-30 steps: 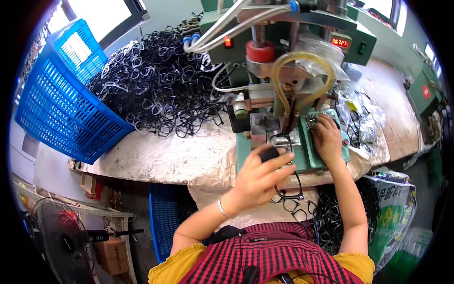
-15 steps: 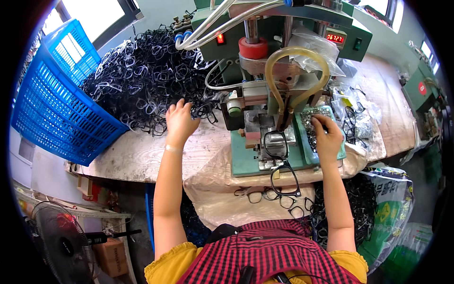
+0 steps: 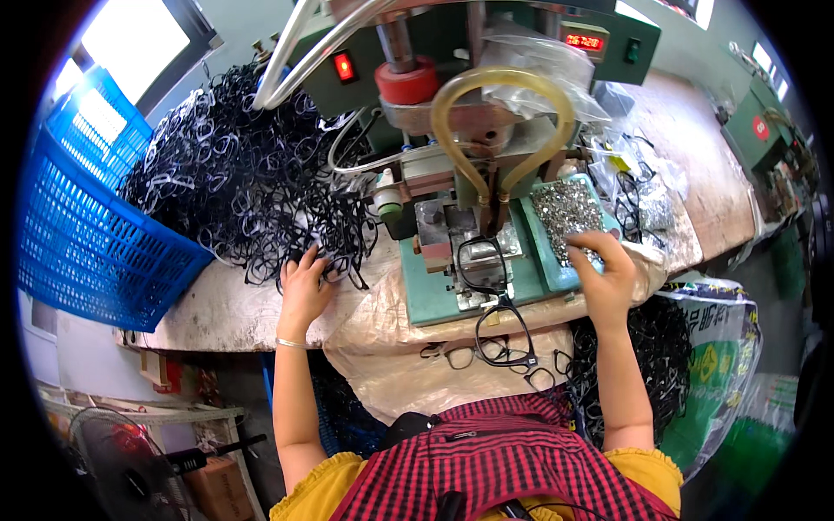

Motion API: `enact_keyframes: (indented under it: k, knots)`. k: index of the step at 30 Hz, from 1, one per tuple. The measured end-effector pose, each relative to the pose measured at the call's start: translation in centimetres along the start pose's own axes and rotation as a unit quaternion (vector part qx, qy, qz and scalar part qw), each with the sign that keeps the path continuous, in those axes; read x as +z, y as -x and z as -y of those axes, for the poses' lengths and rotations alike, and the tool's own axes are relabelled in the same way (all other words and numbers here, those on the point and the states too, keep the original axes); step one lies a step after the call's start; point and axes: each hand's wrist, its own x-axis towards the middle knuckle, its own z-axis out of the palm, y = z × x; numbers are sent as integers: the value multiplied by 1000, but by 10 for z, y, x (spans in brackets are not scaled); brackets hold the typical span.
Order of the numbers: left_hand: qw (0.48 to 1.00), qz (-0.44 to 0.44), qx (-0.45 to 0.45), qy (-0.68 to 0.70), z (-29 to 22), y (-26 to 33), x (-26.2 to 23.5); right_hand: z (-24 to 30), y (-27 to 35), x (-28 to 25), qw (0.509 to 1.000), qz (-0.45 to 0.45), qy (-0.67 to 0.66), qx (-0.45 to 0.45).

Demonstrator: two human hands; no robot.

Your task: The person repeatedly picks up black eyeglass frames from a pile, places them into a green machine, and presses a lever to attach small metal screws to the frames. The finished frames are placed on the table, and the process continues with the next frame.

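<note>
My left hand is at the near edge of a large heap of black eyeglass frames, its fingers apart and touching or just above some frames. My right hand reaches over the near side of a light green tray filled with small shiny metal pieces. Thumb and forefinger are pinched together there; whatever is between them is too small to make out. Between my hands, a black eyeglass frame sits at the press, one rim above the other, the lower one jutting past the base.
Several eyeglass frames lie on brown sheeting before the press. A blue basket leans at the left. Bagged parts lie right of the tray. A sack and more black frames are below right; a fan stands lower left.
The view has shifted. My left hand has come down to the heap's near edge. My right hand has drawn back toward the tray's near side, fingers still pinched. The frame at the press stays put.
</note>
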Motion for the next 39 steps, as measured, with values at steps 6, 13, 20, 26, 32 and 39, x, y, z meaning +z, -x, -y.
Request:
enact_keyframes:
  k: [6,13,20,26,32,39]
  knots:
    - [943,-242,-80,213,-39,-10,-10,37,-29,66,989,28,-147,-19]
    - [595,-170,-172,767,-107,0,-27,34,-18,79,956,11,-283,78]
    - [491,-95,-71,863,-178,12,-123,69,-18,72,937,45,-336,89]
    - [397,290,-91,866,-229,18,-136,64,-19,42,968,137,-206,35]
    - [323,357,-161,862,-256,-4,-105,-62,-23,14,947,1,314,-60]
    - [319,340,-142,873,-258,-4,-100,-63,-35,34,957,-60,266,-102]
